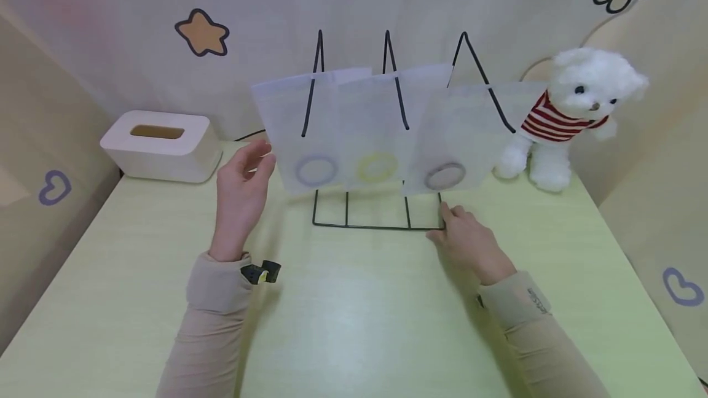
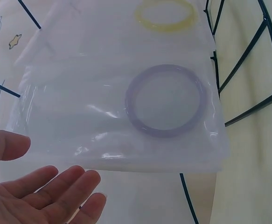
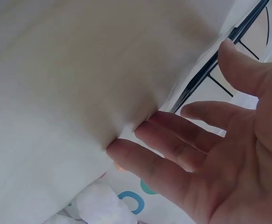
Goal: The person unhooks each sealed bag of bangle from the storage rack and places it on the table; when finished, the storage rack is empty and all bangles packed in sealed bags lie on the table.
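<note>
In the head view, three translucent bags hang in a row on a black wire rack. A pale purple ring is in the left bag, a yellow ring in the middle one and a greyish ring in the right one. Beside the left bag's outer edge is my left hand, holding nothing, fingers apart from the thumb. The left wrist view shows the purple ring up close. My right hand touches the rack's front right base corner, with fingertips on the tabletop.
A white tissue box stands at the back left of the pale table. To the right of the rack, a white plush bear in a striped top stands close to the right bag. A patterned backdrop rises behind.
</note>
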A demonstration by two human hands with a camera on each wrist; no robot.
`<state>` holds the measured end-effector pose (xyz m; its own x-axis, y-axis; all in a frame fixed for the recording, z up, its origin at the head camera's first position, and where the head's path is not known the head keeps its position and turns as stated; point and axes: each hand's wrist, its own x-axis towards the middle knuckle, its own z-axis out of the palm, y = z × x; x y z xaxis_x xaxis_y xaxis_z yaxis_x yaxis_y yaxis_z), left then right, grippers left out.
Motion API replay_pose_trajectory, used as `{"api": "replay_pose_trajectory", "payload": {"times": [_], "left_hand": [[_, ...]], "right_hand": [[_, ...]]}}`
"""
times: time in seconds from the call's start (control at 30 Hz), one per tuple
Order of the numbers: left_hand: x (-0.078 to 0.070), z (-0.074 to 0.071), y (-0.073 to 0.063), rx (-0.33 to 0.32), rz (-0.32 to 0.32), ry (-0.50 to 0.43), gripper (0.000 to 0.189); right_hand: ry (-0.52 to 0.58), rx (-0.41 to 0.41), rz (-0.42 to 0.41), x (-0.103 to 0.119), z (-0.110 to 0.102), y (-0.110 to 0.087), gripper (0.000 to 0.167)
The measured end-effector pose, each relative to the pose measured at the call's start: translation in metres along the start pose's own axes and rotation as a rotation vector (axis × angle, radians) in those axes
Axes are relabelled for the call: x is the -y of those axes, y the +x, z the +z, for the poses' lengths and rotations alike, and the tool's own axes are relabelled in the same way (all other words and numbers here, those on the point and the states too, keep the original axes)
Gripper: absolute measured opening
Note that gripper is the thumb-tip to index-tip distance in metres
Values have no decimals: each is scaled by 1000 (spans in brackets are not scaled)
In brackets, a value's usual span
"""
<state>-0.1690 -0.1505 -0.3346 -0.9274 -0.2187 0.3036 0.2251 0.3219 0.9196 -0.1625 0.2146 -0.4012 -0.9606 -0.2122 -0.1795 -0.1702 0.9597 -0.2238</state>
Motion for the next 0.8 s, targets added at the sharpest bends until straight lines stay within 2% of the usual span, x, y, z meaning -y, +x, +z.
{"api": "replay_pose_trajectory", "payload": {"times": [0.8], "left_hand": [[0,2,1,2,12,-54,34]], "right_hand": [[-36,-21,-22,1,-1,4,55]]}}
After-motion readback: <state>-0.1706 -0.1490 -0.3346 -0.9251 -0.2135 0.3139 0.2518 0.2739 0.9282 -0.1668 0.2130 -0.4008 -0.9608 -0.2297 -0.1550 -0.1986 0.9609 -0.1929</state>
